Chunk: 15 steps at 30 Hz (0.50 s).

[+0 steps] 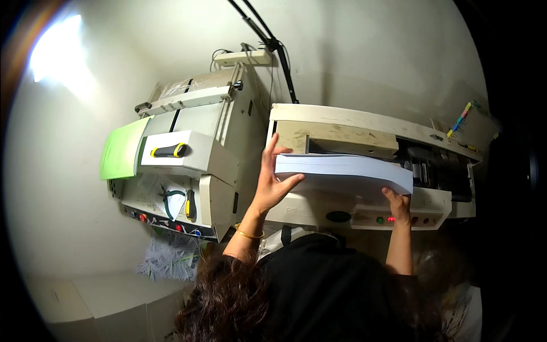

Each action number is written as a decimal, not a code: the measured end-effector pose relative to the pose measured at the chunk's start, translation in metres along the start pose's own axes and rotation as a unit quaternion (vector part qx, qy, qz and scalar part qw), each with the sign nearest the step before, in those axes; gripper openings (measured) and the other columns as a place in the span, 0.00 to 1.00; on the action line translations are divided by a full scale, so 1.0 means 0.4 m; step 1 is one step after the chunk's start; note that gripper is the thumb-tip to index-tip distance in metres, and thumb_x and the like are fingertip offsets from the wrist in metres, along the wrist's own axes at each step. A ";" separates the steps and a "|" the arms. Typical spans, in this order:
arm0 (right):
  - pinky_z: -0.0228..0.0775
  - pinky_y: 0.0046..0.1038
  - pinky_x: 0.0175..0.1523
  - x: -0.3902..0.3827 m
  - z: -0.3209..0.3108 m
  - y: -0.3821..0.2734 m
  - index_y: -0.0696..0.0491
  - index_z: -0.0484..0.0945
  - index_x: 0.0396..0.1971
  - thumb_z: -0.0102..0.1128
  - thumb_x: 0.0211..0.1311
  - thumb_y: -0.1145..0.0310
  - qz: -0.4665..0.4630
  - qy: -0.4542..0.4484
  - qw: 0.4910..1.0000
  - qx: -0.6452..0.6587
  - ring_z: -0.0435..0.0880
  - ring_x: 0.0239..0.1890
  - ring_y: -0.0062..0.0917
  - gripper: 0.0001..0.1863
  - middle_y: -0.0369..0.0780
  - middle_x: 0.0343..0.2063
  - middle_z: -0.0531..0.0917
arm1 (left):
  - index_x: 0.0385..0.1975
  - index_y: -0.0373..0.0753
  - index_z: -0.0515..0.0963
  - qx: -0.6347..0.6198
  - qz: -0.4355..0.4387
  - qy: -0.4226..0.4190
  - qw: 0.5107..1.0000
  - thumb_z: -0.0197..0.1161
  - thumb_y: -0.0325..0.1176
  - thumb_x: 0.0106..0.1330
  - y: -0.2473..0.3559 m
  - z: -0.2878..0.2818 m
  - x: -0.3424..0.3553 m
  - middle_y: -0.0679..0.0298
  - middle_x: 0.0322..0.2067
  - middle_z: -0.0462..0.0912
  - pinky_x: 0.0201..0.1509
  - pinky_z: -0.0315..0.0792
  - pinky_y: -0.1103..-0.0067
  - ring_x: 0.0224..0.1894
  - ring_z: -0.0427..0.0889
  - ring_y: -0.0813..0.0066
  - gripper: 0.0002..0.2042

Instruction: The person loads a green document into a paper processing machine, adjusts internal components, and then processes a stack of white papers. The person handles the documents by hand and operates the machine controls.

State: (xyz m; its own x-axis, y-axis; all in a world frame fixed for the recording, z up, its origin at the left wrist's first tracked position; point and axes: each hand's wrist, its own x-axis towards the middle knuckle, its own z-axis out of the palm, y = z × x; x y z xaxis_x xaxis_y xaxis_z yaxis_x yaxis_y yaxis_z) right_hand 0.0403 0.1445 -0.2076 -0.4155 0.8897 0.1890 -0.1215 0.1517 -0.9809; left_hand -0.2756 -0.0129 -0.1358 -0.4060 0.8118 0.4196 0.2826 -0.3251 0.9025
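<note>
A thick stack of white paper (342,166) is held up between my two hands, bending slightly toward its right end. My left hand (274,178) grips its left end, with the thumb on the near side and the fingers raised at the far corner. At the right end my right hand (397,204) clasps the near corner, thumb on the near face and the other fingers mostly hidden beneath. Right below and behind the stack stands a long off-white machine (307,210) with a stained metal bed (347,135).
On the left, a paper cutter (196,119) carries a green booklet (122,151) and a yellow-black screwdriver (169,150). Pliers (167,199) and a yellow-black handled tool (190,204) lie on its lower shelf. Paper strips (171,255) are heaped below. A black stand (279,48) rises behind.
</note>
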 end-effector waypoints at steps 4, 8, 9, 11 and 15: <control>0.68 0.17 0.46 0.044 0.035 -0.110 0.54 0.69 0.52 0.67 0.54 0.73 -0.049 -0.023 0.999 -0.005 0.73 0.41 0.17 0.25 0.34 0.42 0.73 | 0.47 0.34 0.73 0.160 0.050 -0.079 0.983 0.73 0.24 0.51 0.056 -0.029 0.042 0.61 0.43 0.74 0.55 0.70 0.76 0.48 0.75 0.70 0.22; 0.67 0.21 0.50 0.044 0.055 -0.100 0.53 0.68 0.53 0.72 0.51 0.68 -0.055 -0.017 0.998 0.003 0.73 0.43 0.18 0.29 0.36 0.42 0.74 | 0.50 0.34 0.72 0.109 -0.001 -0.078 0.991 0.72 0.22 0.51 0.021 -0.037 0.031 0.60 0.46 0.74 0.57 0.70 0.77 0.51 0.75 0.71 0.25; 0.67 0.23 0.51 0.047 0.051 -0.106 0.53 0.66 0.55 0.74 0.50 0.64 -0.110 0.015 0.994 0.000 0.74 0.44 0.20 0.34 0.38 0.44 0.75 | 0.52 0.35 0.71 0.100 0.001 -0.068 0.993 0.73 0.22 0.50 0.016 -0.029 0.032 0.60 0.46 0.73 0.57 0.70 0.75 0.50 0.75 0.69 0.27; 0.68 0.23 0.51 0.054 0.038 -0.136 0.52 0.63 0.59 0.75 0.48 0.60 -0.120 0.011 0.992 0.022 0.75 0.46 0.23 0.39 0.40 0.46 0.75 | 0.66 0.39 0.57 0.092 0.007 -0.034 0.995 0.75 0.23 0.47 0.016 -0.016 0.034 0.60 0.48 0.72 0.58 0.69 0.74 0.52 0.73 0.69 0.44; 0.65 0.27 0.54 0.059 0.039 -0.153 0.52 0.61 0.61 0.75 0.47 0.56 -0.141 0.016 0.990 -0.003 0.74 0.48 0.24 0.43 0.42 0.48 0.75 | 0.70 0.41 0.51 0.009 -0.059 -0.008 0.998 0.75 0.30 0.48 -0.001 0.003 0.038 0.59 0.47 0.74 0.56 0.70 0.74 0.51 0.73 0.69 0.49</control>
State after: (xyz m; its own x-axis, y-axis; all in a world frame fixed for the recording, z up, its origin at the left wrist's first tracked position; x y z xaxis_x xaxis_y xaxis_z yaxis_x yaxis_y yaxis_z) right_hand 0.0238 0.1494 -0.1422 -0.3370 0.8243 0.4548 -0.2238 0.3991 -0.8892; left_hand -0.2808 0.0000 -0.1297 -0.4241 0.8513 0.3088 0.2498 -0.2177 0.9435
